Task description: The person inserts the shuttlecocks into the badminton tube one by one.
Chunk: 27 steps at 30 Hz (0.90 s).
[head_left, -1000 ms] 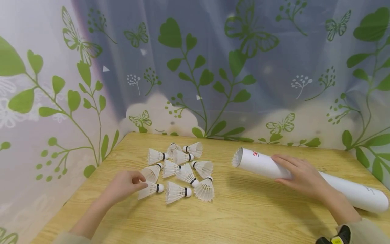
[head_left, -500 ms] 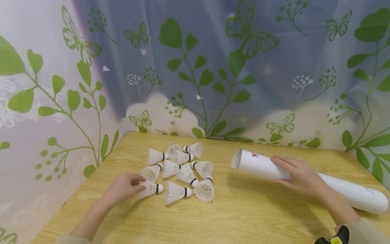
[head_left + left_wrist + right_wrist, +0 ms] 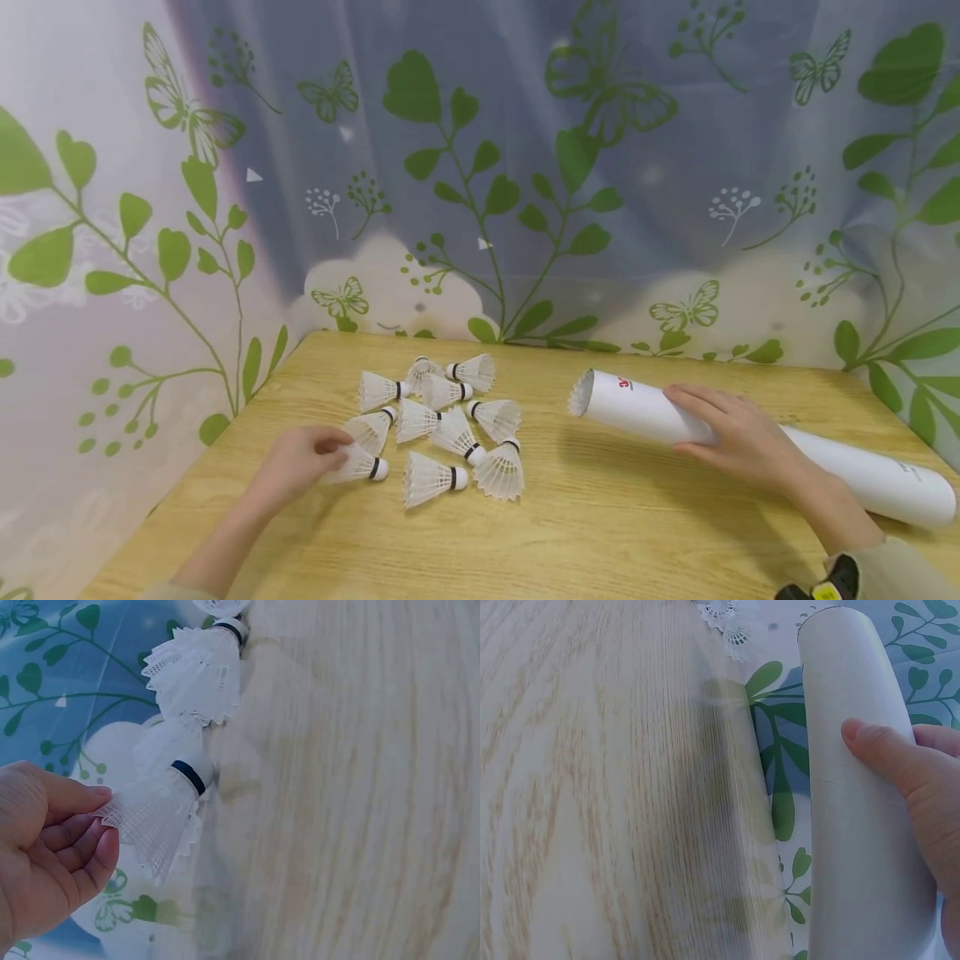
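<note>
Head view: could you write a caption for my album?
Left hand pinches a shuttlecock while the right hand grips a white tube, more shuttlecocks on the wooden table.

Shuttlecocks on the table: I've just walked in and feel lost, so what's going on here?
A person's left hand pinches one shuttlecock by its skirt. Their right hand grips a white tube, its left end raised off the wooden table. What looks like another shuttlecock's jagged skirt shows at that end. The other shuttlecocks lie in a loose cluster on the table, left of the tube.
</note>
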{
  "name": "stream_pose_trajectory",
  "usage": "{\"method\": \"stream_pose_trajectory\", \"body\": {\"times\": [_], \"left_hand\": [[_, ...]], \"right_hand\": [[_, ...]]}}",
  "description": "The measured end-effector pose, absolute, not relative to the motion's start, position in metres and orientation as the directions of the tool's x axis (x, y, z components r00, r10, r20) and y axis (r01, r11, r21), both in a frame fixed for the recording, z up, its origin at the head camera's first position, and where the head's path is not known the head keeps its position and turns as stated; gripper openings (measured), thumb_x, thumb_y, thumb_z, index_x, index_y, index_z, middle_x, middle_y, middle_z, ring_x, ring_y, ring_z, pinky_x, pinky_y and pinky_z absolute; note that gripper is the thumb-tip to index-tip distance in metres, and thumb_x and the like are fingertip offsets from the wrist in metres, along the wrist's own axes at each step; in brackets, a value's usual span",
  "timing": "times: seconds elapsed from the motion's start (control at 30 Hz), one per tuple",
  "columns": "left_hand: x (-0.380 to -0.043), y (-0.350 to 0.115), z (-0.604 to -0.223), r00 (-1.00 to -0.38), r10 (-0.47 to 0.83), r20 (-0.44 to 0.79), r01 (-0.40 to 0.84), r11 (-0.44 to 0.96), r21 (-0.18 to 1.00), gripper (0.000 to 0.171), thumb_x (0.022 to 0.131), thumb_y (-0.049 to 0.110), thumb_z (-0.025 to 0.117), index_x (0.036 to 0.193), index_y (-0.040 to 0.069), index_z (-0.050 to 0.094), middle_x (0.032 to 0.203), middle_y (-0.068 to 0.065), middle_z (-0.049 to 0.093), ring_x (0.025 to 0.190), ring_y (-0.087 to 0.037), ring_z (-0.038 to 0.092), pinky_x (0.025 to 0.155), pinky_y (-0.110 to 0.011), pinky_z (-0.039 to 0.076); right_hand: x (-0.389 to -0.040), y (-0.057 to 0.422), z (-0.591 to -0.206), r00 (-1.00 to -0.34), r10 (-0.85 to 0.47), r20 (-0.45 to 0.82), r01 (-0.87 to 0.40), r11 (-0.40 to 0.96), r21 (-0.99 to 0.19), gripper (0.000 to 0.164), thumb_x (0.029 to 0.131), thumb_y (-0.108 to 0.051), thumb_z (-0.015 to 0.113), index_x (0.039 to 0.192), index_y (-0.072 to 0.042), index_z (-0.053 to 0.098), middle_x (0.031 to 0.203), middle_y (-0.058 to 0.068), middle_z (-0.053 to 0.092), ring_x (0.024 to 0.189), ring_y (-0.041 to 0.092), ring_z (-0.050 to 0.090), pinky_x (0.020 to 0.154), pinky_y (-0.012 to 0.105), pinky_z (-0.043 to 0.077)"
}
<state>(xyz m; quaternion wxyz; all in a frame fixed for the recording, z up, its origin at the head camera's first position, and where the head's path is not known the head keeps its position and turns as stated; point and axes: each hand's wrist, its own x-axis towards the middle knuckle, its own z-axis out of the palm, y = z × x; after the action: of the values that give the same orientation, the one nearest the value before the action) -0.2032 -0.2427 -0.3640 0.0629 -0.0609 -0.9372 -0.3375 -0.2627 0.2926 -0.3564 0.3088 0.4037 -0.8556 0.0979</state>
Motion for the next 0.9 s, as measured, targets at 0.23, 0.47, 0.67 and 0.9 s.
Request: {"method": "stream_pose_trajectory", "body": {"times": [0.23,0.47,0.67,0.9], "left_hand": [[-0.2,-0.24,-0.344,-0.988,0.034,0.153,0.125,0.757,0.641,0.022,0.086,0.01,0.063,0.106,0.0,0.066,0.098,-0.014,0.067,0.091,-0.03,0.061,0.077,-0.042,0.05],[-0.202,-0.229,-0.331,-0.976,0.015,0.216,0.157,0.734,0.661,0.021,0.087,0.014,0.064,0.105,0.005,0.068,0.095,-0.007,0.068,0.089,-0.025,0.061,0.076,-0.039,0.05],[-0.203,-0.208,-0.323,-0.962,0.012,0.271,0.211,0.661,0.72,0.019,0.085,0.01,0.066,0.103,0.003,0.068,0.093,-0.008,0.068,0.085,-0.022,0.063,0.073,-0.033,0.051],[-0.211,-0.184,-0.316,-0.951,0.066,0.303,0.275,0.631,0.725,0.016,0.084,0.008,0.067,0.099,0.006,0.07,0.088,-0.003,0.068,0.078,-0.015,0.059,0.069,-0.028,0.049]], "right_hand": [[-0.263,0.292,-0.356,-0.502,-0.628,0.595,-0.742,0.666,0.076,0.068,0.071,-0.04,0.077,0.128,-0.01,0.054,0.121,0.012,0.058,0.101,0.032,0.057,0.075,0.052,0.045],[-0.263,0.292,-0.357,-0.495,-0.631,0.597,-0.743,0.663,0.086,0.066,0.076,-0.048,0.071,0.127,-0.01,0.054,0.12,0.012,0.059,0.1,0.032,0.057,0.074,0.052,0.046],[-0.262,0.291,-0.354,-0.496,-0.628,0.599,-0.745,0.663,0.078,0.068,0.071,-0.04,0.077,0.128,-0.01,0.055,0.12,0.012,0.058,0.101,0.032,0.057,0.076,0.053,0.046],[-0.264,0.289,-0.353,-0.44,-0.641,0.629,-0.772,0.628,0.101,0.066,0.084,-0.059,0.054,0.124,-0.007,0.057,0.117,0.013,0.06,0.096,0.033,0.059,0.073,0.053,0.048]]}}
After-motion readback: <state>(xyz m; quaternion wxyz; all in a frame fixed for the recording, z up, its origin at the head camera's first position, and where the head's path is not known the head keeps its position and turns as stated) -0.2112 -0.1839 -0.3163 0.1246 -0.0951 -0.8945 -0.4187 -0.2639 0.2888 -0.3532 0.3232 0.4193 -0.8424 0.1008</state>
